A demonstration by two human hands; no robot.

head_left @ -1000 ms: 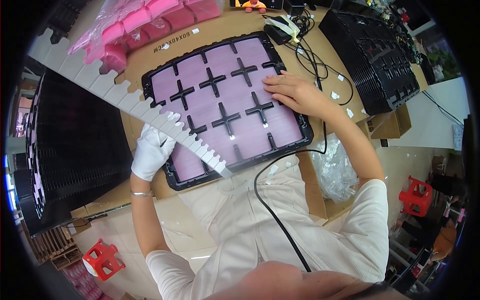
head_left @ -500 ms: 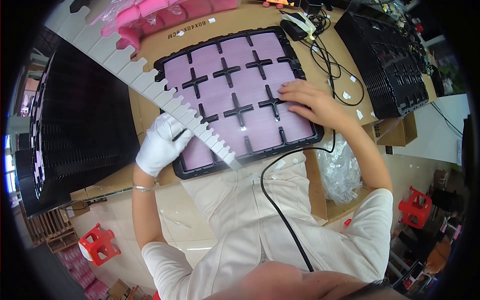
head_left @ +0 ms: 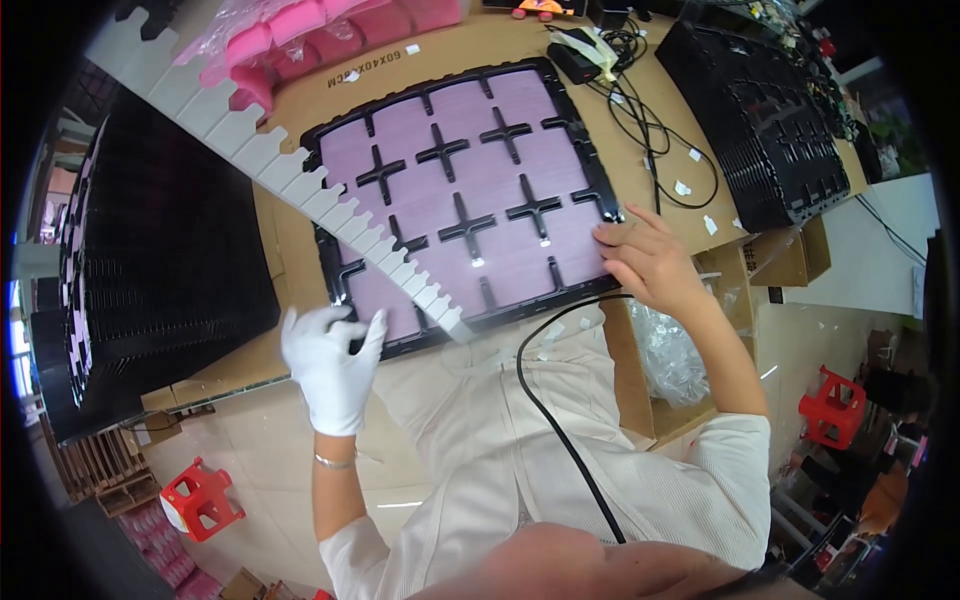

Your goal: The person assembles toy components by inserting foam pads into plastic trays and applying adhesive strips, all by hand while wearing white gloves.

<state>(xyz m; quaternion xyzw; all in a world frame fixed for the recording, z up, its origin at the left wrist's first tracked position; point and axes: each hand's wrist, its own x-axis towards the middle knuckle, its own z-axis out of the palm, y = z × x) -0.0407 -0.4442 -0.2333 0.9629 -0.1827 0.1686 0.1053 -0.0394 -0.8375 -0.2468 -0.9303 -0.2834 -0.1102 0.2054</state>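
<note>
A black plastic tray (head_left: 528,210) with cross-shaped ridges lies in front of me, its compartments showing flat lilac surfaces (head_left: 425,200). My left hand (head_left: 335,375), in a white glove, is at the tray's near left corner with thumb and fingers apart; nothing shows in it. Whether its fingertips touch the rim cannot be told. At the tray's right side, my bare right hand (head_left: 655,262) rests its fingers over the rim, spread and slightly bent. A pale grey strip with a toothed edge (head_left: 300,195) slants across the view, covering part of the tray's left side.
Stacked black trays stand at the left (head_left: 170,250) and far right (head_left: 765,130). Pink packaging (head_left: 300,40) lies at the back. A black cable (head_left: 565,450) runs over my front, and more tangled cables (head_left: 640,130) lie beyond the tray. Clear plastic bags (head_left: 670,355) fill a box at right.
My left hand has drawn back toward me from the tray's left side, its fingers spreading. My right hand has slid from the lilac surface to the right rim, nearer to me.
</note>
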